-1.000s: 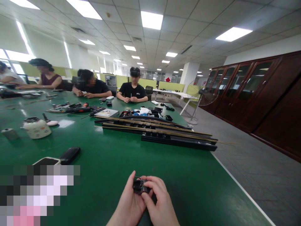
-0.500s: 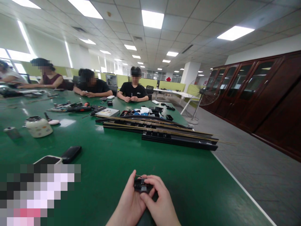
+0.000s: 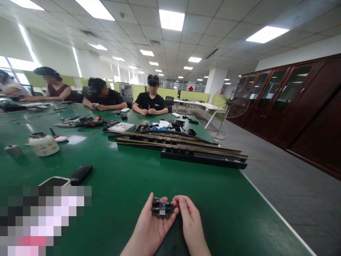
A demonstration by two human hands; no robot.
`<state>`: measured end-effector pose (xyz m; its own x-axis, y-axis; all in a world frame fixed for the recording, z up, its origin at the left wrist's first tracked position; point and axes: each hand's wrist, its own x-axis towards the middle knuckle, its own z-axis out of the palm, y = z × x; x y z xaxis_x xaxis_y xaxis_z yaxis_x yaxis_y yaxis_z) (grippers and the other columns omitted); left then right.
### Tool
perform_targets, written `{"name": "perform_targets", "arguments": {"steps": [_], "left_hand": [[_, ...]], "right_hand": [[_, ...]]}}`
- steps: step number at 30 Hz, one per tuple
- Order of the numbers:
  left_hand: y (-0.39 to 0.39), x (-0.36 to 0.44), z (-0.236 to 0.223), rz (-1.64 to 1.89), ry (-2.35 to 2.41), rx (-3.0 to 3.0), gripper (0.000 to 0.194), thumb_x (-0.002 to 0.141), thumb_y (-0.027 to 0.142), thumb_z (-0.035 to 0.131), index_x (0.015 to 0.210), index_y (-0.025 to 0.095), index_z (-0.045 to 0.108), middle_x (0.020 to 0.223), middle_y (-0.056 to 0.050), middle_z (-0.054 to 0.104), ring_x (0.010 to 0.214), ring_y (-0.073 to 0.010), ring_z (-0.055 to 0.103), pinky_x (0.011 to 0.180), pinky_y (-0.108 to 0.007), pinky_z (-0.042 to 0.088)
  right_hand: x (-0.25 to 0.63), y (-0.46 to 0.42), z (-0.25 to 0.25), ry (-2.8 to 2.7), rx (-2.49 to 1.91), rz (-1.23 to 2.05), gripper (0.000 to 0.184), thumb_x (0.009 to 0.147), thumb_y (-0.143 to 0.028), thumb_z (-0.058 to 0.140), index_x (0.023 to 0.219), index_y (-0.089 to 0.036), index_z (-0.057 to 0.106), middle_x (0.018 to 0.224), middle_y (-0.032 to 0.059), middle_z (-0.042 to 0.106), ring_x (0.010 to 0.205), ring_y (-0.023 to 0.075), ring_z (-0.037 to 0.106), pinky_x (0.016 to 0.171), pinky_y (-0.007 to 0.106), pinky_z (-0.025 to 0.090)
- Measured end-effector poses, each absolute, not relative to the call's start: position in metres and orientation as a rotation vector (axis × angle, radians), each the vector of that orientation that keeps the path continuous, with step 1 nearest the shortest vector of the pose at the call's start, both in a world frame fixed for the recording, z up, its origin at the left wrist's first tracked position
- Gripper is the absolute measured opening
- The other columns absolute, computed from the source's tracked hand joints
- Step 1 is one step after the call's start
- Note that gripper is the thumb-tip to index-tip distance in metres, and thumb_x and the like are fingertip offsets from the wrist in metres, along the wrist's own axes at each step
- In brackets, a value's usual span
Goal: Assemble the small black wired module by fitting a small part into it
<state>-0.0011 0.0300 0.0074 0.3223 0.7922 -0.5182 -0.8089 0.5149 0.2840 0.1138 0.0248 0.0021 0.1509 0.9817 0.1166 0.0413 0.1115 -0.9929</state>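
Note:
Low in the middle of the view, my left hand (image 3: 149, 229) lies palm up and cradles a small black part (image 3: 162, 209) with a thin wire sticking out at its top. Its fingers curl round the part's left side. My right hand (image 3: 190, 224) is beside it, fingertips touching the part's right end, the rest of the fingers stretched out. Both hands hover just above the green table (image 3: 119, 177).
Long black rails with brass rods (image 3: 183, 151) lie across the table ahead. A dark case (image 3: 80, 174) and a phone (image 3: 53, 182) lie at left, a white jar (image 3: 43, 143) further back. Several people sit at the far end. The table's right edge (image 3: 269, 206) borders open floor.
My right hand has opened and shifted to the right, off the top of the part, so the part now shows in my left palm.

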Motion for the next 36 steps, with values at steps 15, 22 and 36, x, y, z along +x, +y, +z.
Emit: {"name": "perform_targets", "arguments": {"steps": [15,22,36], "left_hand": [[0.0308,-0.0006,0.0061,1.076,0.684,-0.003,0.025,0.079,0.036,0.044,0.090,0.014,0.047,0.087,-0.019,0.064,0.075,-0.0265,0.065,0.062,-0.033,0.051],[0.0297,-0.0003,0.0083,1.076,0.667,-0.001,0.025,0.078,0.039,0.045,0.082,0.015,0.047,0.081,-0.017,0.064,0.070,-0.0246,0.065,0.062,-0.031,0.050],[0.0307,-0.0018,0.0124,1.071,0.560,-0.092,0.022,0.077,0.035,0.049,0.075,0.014,0.053,0.076,-0.010,0.064,0.069,-0.0194,0.063,0.062,-0.030,0.049]], "right_hand": [[0.1158,0.0251,0.0002,-1.196,-1.246,0.957,0.032,0.078,-0.045,0.046,0.076,-0.017,0.063,0.077,0.0047,0.065,0.076,0.0181,0.060,0.065,0.023,0.047],[0.1157,0.0252,0.0009,-1.206,-1.252,0.965,0.033,0.078,-0.045,0.045,0.074,-0.017,0.063,0.075,0.0040,0.064,0.075,0.0177,0.059,0.063,0.022,0.047],[0.1139,0.0220,-0.0056,-1.292,-1.222,0.813,0.025,0.080,-0.038,0.047,0.088,-0.020,0.062,0.099,0.0074,0.061,0.097,0.0198,0.056,0.083,0.030,0.045]]}}
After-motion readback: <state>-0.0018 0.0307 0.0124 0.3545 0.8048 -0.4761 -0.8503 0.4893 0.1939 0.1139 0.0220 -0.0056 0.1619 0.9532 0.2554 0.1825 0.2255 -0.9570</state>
